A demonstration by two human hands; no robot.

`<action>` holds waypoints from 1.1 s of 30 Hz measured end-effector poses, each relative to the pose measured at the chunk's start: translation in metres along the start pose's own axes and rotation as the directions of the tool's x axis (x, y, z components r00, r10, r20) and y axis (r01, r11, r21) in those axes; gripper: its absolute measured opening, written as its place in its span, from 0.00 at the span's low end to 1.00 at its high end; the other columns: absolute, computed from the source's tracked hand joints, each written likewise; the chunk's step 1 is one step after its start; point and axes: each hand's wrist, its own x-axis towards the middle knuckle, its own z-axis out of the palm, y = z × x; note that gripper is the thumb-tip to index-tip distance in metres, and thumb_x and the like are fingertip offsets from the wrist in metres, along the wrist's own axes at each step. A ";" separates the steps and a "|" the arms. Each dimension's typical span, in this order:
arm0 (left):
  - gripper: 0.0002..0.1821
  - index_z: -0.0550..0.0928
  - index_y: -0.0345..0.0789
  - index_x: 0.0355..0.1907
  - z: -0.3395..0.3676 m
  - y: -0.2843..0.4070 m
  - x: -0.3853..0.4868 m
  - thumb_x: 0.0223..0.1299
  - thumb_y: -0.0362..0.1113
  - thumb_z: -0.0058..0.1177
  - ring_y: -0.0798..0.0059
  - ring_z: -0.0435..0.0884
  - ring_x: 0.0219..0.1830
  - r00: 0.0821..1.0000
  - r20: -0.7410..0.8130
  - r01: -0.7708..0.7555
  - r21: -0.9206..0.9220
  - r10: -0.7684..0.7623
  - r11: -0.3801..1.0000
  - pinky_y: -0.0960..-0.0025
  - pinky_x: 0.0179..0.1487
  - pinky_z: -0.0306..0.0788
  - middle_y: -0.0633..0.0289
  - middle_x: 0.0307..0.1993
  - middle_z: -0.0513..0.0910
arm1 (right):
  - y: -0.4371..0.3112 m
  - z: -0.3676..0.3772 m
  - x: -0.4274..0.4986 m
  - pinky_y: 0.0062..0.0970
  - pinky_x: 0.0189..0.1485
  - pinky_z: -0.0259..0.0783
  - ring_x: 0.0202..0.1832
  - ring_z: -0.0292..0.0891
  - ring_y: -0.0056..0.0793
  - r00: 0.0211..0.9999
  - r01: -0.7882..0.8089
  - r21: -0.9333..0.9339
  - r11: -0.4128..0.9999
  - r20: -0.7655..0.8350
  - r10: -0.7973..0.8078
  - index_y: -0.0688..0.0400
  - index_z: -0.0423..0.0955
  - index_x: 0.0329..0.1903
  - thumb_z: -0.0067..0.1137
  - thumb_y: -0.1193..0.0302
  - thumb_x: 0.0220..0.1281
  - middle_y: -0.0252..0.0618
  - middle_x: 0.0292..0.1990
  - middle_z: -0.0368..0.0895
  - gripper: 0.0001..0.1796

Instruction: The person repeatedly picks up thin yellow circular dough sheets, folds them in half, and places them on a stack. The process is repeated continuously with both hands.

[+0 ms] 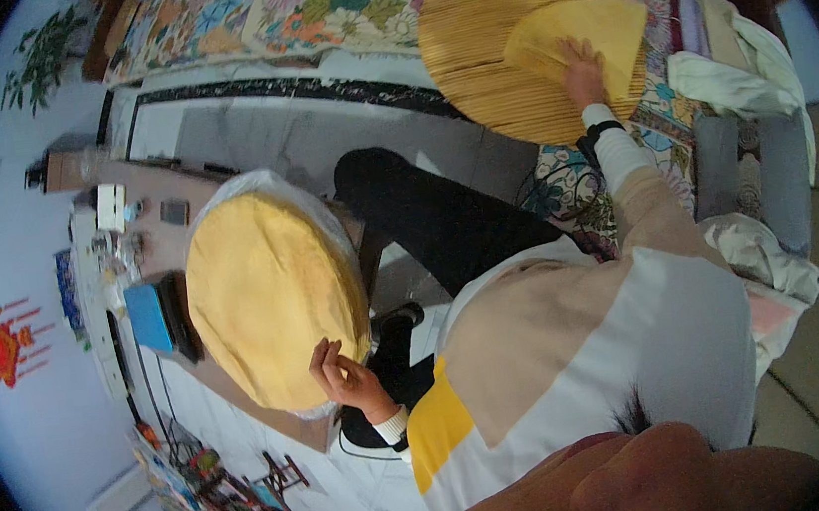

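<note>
A tall pile of thin, round, yellow flatbread-like sheets [264, 300] lies on clear plastic film [263, 183] on the brown table. Over the near edge of this pile is my left hand [352, 385], its fingers loosely bent and nothing visible between them. My right hand [585, 72] rests flat, fingers spread, on a yellow sheet folded into a wedge [617, 24]. That wedge lies on a round mat of straw-coloured stalks [485, 45], which sits on the flower-patterned sofa cover [346, 4]. Whether the left fingertips touch the pile is hard to see.
The brown table [154, 248] also bears a blue-topped box [150, 318], a phone-like dark object [174, 213] and a white box [111, 208]. Dark cables [560, 191] lie by my right arm. White cloth [728, 83] hangs at the right. A small folding stool [283, 478] stands on the floor.
</note>
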 end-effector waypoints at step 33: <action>0.10 0.92 0.34 0.53 -0.044 -0.048 -0.073 0.72 0.31 0.71 0.51 0.90 0.56 0.896 0.134 0.443 -0.204 -0.424 0.873 0.56 0.58 0.84 0.54 0.53 0.92 | -0.512 -0.232 -0.152 0.44 0.59 0.80 0.55 0.82 0.48 -0.190 0.598 0.719 -0.355 -0.303 -0.934 0.62 0.82 0.42 0.71 0.72 0.71 0.41 0.45 0.84 0.07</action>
